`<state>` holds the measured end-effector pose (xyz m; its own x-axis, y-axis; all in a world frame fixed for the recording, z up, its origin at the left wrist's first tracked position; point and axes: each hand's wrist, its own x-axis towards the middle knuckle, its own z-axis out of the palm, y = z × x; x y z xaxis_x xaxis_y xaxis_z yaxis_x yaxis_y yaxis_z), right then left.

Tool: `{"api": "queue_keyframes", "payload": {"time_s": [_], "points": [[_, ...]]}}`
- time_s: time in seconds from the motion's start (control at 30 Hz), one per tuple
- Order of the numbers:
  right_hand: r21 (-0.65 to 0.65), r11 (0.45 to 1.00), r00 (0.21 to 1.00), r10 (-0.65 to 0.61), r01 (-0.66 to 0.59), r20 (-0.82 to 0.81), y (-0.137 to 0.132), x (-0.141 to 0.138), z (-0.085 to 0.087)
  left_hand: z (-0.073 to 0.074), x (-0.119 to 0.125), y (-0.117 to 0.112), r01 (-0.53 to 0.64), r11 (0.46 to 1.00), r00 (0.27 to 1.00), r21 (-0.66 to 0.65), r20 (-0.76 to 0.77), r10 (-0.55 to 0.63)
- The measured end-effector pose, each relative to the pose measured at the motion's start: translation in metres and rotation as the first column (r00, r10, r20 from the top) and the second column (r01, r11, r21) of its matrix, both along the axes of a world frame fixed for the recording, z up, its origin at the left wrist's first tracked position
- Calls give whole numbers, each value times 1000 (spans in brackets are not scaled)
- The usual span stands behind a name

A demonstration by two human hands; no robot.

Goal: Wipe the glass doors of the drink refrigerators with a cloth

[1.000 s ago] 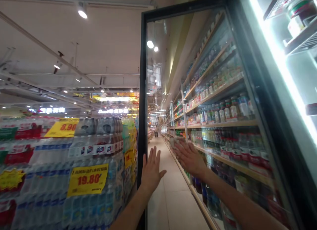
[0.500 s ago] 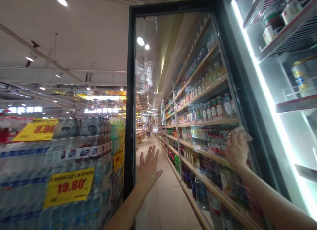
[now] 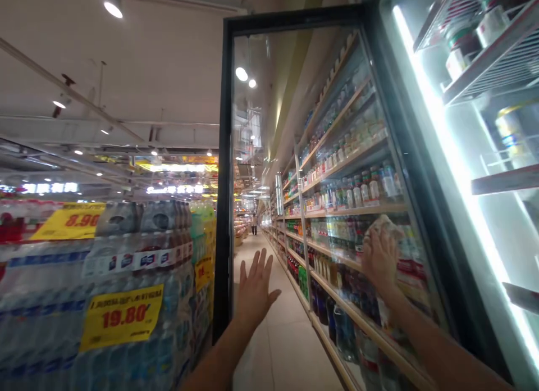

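Note:
An open glass cooler door with a black frame stands in front of me. My left hand lies flat against the glass near the door's free edge, fingers spread. My right hand is closed on a pale crumpled cloth and presses it against the glass at mid height, nearer the hinge side.
The lit cooler interior with wire shelves and jars is at the right. Through the glass runs a tiled aisle lined with drink shelves. Stacked bottled water packs with yellow price signs stand at the left.
My right hand with the cloth first swept right toward the hinge side, then slid back a little to the left. My left hand has stayed flat on the glass.

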<state>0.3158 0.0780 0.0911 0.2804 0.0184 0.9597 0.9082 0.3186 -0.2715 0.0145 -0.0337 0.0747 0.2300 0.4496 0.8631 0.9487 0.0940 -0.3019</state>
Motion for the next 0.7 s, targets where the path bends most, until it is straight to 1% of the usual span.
{"api": "queue_keyframes", "payload": {"time_s": [0.03,0.07,0.1,0.13,0.17,0.2,0.23,0.27,0.3,0.33,0.37,0.4,0.47,0.53,0.57,0.6,0.63,0.67,0.7], "points": [[-5,1000,998,23,-22,59,-3,-10,4,1,1,0,4,1000,1000,-1,5,-4],[-10,998,980,57,-56,191,-7,-23,6,1,2,-1,10,1000,1000,1,10,-10],[-21,995,927,96,-95,362,-12,-38,7,2,2,-1,19,1000,1000,2,11,-19],[-32,991,840,131,-134,527,-16,-53,7,2,1,-1,29,1000,1000,-2,7,-29],[-43,985,743,154,-166,652,-21,-67,6,2,0,-2,38,999,999,-9,-2,-38],[-47,980,669,165,-191,725,-24,-78,8,2,-3,-4,43,999,999,-16,-14,-43],[-45,978,641,169,-205,749,-27,-88,12,1,-7,-6,47,999,998,-22,-29,-48],[-38,977,661,169,-208,731,-28,-96,18,0,-13,-9,46,999,998,-23,-43,-47],[-28,979,715,169,-204,678,-29,-103,27,-1,-21,-12,38,999,998,-16,-52,-39],[-21,980,774,170,-199,610,-29,-111,39,-3,-29,-16,22,1000,998,0,-52,-22],[-19,980,816,177,-199,550,-30,-119,52,-4,-39,-20,4,1000,999,22,-48,-3],[-20,978,837,189,-209,514,-31,-129,65,-5,-49,-25,-14,999,999,46,-40,16],[-40,969,828,229,-244,512,-38,-152,90,-7,-68,-34,-45,995,999,93,-24,48],[-81,957,781,274,-277,561,-48,-180,106,-9,-83,-42,-67,988,998,136,-10,69],[-111,950,749,298,-291,592,-54,-194,109,-9,-89,-45,-77,985,997,155,-1,78],[-145,942,706,325,-303,630,-59,-208,107,-10,-94,-48,-88,981,996,173,10,88],[-180,932,651,351,-316,673,-65,-220,99,-12,-97,-51,-99,977,995,189,24,97],[-214,920,589,377,-330,715,-69,-231,86,-14,-100,-53,-108,973,994,203,35,103],[-246,907,530,403,-342,747,-73,-240,68,-17,-102,-54,-114,971,993,212,43,107]]}}
